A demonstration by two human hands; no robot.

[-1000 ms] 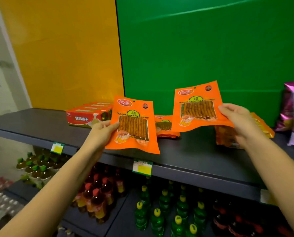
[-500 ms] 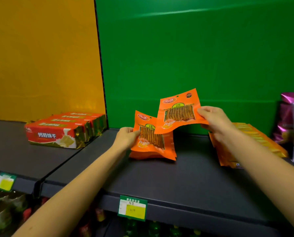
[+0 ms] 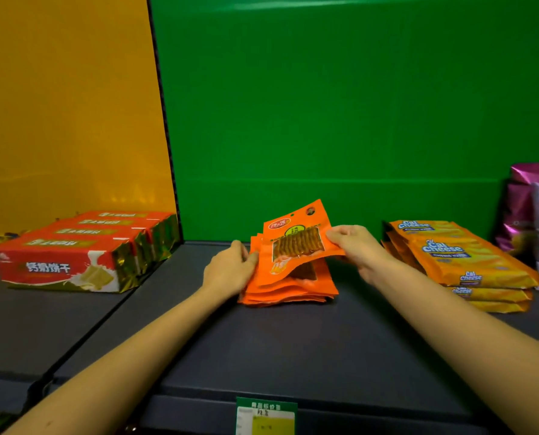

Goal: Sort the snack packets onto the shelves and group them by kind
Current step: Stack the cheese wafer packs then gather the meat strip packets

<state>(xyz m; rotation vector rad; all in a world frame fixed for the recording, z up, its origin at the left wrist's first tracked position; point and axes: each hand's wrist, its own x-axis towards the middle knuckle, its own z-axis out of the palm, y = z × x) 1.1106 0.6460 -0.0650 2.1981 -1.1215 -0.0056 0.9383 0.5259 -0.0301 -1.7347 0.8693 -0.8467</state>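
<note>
A stack of orange snack packets (image 3: 288, 290) lies in the middle of the dark shelf (image 3: 293, 350). My right hand (image 3: 356, 249) pinches the right edge of one more orange packet (image 3: 296, 243), held tilted just above the stack. At the stack's left edge sits my left hand (image 3: 230, 271), its fingers against the packets' side; whether it grips one I cannot tell.
Red biscuit boxes (image 3: 83, 252) lie in a row on the shelf at the left. Stacked yellow Cal Cheese wafer packs (image 3: 462, 262) sit at the right, purple bags (image 3: 531, 221) beyond them. A green price tag (image 3: 266, 416) hangs on the front edge.
The left hand's packet has gone down onto the stack. My right hand has brought its packet lower and closer over the stack. The view moved nearer to the shelf.
</note>
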